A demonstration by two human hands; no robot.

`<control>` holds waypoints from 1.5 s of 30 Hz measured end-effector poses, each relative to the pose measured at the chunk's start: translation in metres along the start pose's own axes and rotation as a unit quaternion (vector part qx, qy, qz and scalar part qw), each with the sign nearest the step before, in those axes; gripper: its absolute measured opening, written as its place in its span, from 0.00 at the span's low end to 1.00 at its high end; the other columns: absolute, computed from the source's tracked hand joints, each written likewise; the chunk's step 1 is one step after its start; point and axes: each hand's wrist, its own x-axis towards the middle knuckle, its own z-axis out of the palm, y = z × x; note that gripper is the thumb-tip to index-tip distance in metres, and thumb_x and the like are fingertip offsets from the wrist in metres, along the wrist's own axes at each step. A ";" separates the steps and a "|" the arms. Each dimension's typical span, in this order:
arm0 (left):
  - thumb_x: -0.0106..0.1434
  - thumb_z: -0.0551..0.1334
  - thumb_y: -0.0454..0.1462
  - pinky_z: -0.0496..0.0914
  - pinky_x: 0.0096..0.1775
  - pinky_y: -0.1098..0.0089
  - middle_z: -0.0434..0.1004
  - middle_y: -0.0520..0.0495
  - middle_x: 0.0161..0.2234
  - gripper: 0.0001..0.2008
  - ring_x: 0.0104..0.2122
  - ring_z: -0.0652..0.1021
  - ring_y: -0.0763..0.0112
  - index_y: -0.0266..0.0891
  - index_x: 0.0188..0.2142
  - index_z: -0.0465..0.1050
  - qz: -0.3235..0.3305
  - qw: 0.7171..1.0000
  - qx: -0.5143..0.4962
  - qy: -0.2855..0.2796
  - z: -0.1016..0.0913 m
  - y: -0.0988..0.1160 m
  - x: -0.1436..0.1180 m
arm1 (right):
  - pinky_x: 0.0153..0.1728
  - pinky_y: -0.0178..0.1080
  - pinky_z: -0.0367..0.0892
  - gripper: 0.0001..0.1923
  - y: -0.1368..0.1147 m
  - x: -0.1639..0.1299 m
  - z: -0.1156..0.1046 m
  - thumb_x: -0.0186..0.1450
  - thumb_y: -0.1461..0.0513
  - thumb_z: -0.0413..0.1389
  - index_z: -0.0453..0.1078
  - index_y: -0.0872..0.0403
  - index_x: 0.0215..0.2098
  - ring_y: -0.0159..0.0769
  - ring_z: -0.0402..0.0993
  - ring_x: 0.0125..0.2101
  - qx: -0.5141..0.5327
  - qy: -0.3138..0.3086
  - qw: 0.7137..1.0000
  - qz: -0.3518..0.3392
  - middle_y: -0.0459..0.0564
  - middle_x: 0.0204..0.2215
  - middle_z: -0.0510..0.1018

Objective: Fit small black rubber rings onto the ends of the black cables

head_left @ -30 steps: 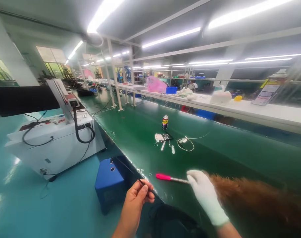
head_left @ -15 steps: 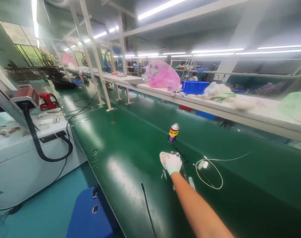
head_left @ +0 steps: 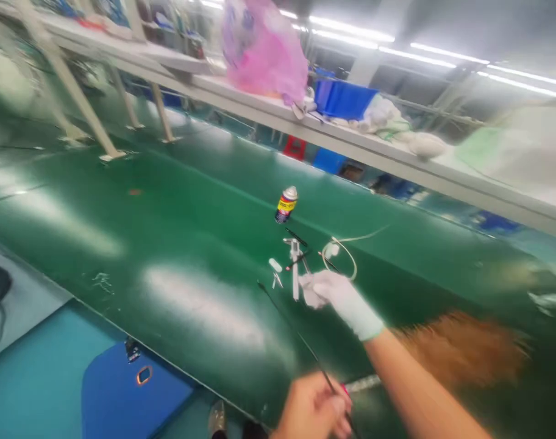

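My left hand point(head_left: 312, 405), bare, is closed around a thin black cable point(head_left: 300, 335) near the bottom of the view. The cable runs up and left across the green tabletop point(head_left: 191, 244). My right hand point(head_left: 337, 292), in a white glove, pinches a crumpled white cloth point(head_left: 312, 297). Just left of the cloth lies a silver tool like a caliper point(head_left: 295, 268), with small metal pieces point(head_left: 277, 280) and a white oval piece point(head_left: 275, 264) beside it. A spray can point(head_left: 286, 205) with a yellow and dark label stands farther back. A coiled pale cable point(head_left: 355, 262) lies behind my right hand.
A white shelf point(head_left: 269, 116) along the back carries a pink plastic bag point(head_left: 269, 55), a blue bin point(head_left: 344, 99) and white bundles. White posts point(head_left: 90, 122) stand at the left. A blurred brown patch point(head_left: 470, 347) lies at right. A blue stool point(head_left: 117, 396) is below the table edge.
The view has swung right and down. My left hand has come into view, holding the black cable. My gloved right hand has moved off the silver tool toward the near right, with the cloth.
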 end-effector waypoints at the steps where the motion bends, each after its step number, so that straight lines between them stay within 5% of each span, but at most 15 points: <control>1: 0.56 0.64 0.46 0.69 0.29 0.71 0.71 0.50 0.22 0.15 0.23 0.73 0.73 0.34 0.29 0.71 0.010 1.000 0.009 0.009 0.003 0.003 0.002 | 0.24 0.37 0.64 0.17 0.001 -0.028 -0.002 0.63 0.52 0.52 0.67 0.59 0.37 0.32 0.67 0.21 0.033 0.005 0.999 0.011 0.48 0.22 0.73; 4: 0.58 0.60 0.41 0.68 0.28 0.73 0.71 0.49 0.24 0.11 0.23 0.72 0.75 0.32 0.30 0.70 0.033 0.998 0.047 0.002 0.011 0.014 0.002 | 0.22 0.36 0.61 0.19 0.004 -0.094 -0.002 0.60 0.51 0.55 0.68 0.60 0.36 0.31 0.64 0.20 0.112 0.035 0.992 0.039 0.48 0.22 0.71; 7: 0.58 0.57 0.37 0.68 0.29 0.72 0.71 0.48 0.27 0.08 0.25 0.73 0.74 0.32 0.31 0.71 0.040 0.994 0.094 -0.047 0.019 0.023 -0.003 | 0.24 0.35 0.60 0.18 0.000 -0.128 0.002 0.59 0.52 0.56 0.69 0.60 0.35 0.31 0.64 0.23 0.167 0.068 0.983 0.040 0.49 0.24 0.71; 10: 0.59 0.55 0.35 0.69 0.30 0.72 0.70 0.49 0.26 0.08 0.25 0.73 0.73 0.33 0.32 0.71 0.035 0.985 0.150 -0.074 0.028 0.020 -0.009 | 0.27 0.36 0.61 0.18 -0.012 -0.144 0.004 0.60 0.51 0.55 0.71 0.60 0.35 0.34 0.66 0.26 0.207 0.069 0.976 0.021 0.50 0.26 0.72; 13: 0.60 0.54 0.36 0.67 0.28 0.72 0.69 0.50 0.24 0.09 0.24 0.72 0.72 0.34 0.31 0.70 0.021 0.973 0.220 -0.066 0.037 0.013 -0.010 | 0.33 0.39 0.63 0.21 -0.025 -0.152 0.004 0.62 0.52 0.53 0.71 0.58 0.46 0.36 0.67 0.31 0.252 0.034 0.967 0.004 0.52 0.31 0.73; 17: 0.59 0.55 0.37 0.63 0.24 0.74 0.68 0.52 0.20 0.09 0.20 0.71 0.74 0.36 0.26 0.69 0.011 0.939 0.340 -0.055 0.036 0.025 -0.003 | 0.30 0.36 0.60 0.20 -0.028 -0.158 -0.006 0.64 0.55 0.52 0.71 0.58 0.49 0.31 0.62 0.26 0.216 0.030 0.976 -0.016 0.46 0.22 0.68; 21: 0.60 0.56 0.44 0.59 0.21 0.76 0.67 0.53 0.23 0.13 0.18 0.66 0.78 0.36 0.35 0.70 0.039 0.977 0.199 0.064 0.035 0.065 0.010 | 0.27 0.35 0.58 0.19 -0.032 -0.164 -0.021 0.65 0.55 0.50 0.73 0.60 0.46 0.30 0.60 0.24 0.138 -0.018 0.990 -0.035 0.47 0.24 0.69; 25: 0.58 0.61 0.45 0.57 0.21 0.78 0.63 0.55 0.20 0.14 0.18 0.62 0.81 0.34 0.31 0.71 0.114 0.987 0.072 0.090 0.046 0.090 0.019 | 0.24 0.33 0.54 0.18 -0.039 -0.188 -0.039 0.66 0.53 0.47 0.72 0.59 0.34 0.29 0.55 0.22 0.073 -0.023 0.996 -0.053 0.44 0.22 0.64; 28: 0.58 0.62 0.43 0.58 0.22 0.78 0.66 0.53 0.22 0.13 0.19 0.64 0.81 0.33 0.31 0.71 0.123 0.987 0.046 0.089 0.054 0.090 0.023 | 0.24 0.33 0.54 0.20 -0.032 -0.215 -0.055 0.67 0.53 0.45 0.70 0.57 0.29 0.29 0.55 0.23 0.024 -0.018 0.998 -0.052 0.43 0.21 0.63; 30: 0.59 0.63 0.42 0.58 0.22 0.78 0.66 0.53 0.22 0.12 0.19 0.64 0.81 0.33 0.31 0.71 0.121 0.988 0.026 0.088 0.061 0.083 0.025 | 0.25 0.33 0.55 0.19 -0.025 -0.226 -0.063 0.67 0.53 0.45 0.71 0.56 0.34 0.30 0.56 0.24 0.020 -0.013 0.999 -0.032 0.44 0.22 0.65; 33: 0.58 0.63 0.42 0.58 0.22 0.78 0.66 0.53 0.21 0.12 0.19 0.64 0.81 0.33 0.30 0.71 0.115 0.990 0.032 0.077 0.078 0.069 0.028 | 0.23 0.32 0.56 0.19 -0.023 -0.224 -0.066 0.66 0.53 0.45 0.72 0.55 0.44 0.30 0.57 0.22 0.056 0.004 0.998 -0.020 0.45 0.22 0.67; 36: 0.59 0.63 0.42 0.57 0.22 0.78 0.65 0.53 0.20 0.12 0.18 0.63 0.82 0.33 0.30 0.71 0.106 0.990 0.068 0.065 0.095 0.062 0.033 | 0.22 0.32 0.56 0.19 -0.029 -0.213 -0.067 0.65 0.54 0.46 0.74 0.57 0.40 0.30 0.56 0.21 0.079 0.032 0.995 -0.043 0.47 0.23 0.69; 41: 0.59 0.63 0.42 0.57 0.23 0.79 0.66 0.53 0.22 0.11 0.20 0.64 0.82 0.33 0.31 0.72 0.153 0.980 0.068 0.104 0.095 0.076 0.038 | 0.24 0.33 0.57 0.19 -0.016 -0.235 -0.084 0.65 0.53 0.47 0.74 0.54 0.41 0.31 0.58 0.23 0.038 0.026 0.999 -0.017 0.47 0.25 0.71; 45: 0.60 0.62 0.41 0.56 0.23 0.79 0.65 0.53 0.21 0.11 0.20 0.64 0.82 0.33 0.31 0.72 0.150 0.982 0.089 0.070 0.105 0.074 0.040 | 0.19 0.32 0.54 0.22 -0.007 -0.249 -0.093 0.64 0.52 0.46 0.73 0.55 0.46 0.29 0.55 0.19 0.039 0.036 0.998 0.019 0.45 0.20 0.67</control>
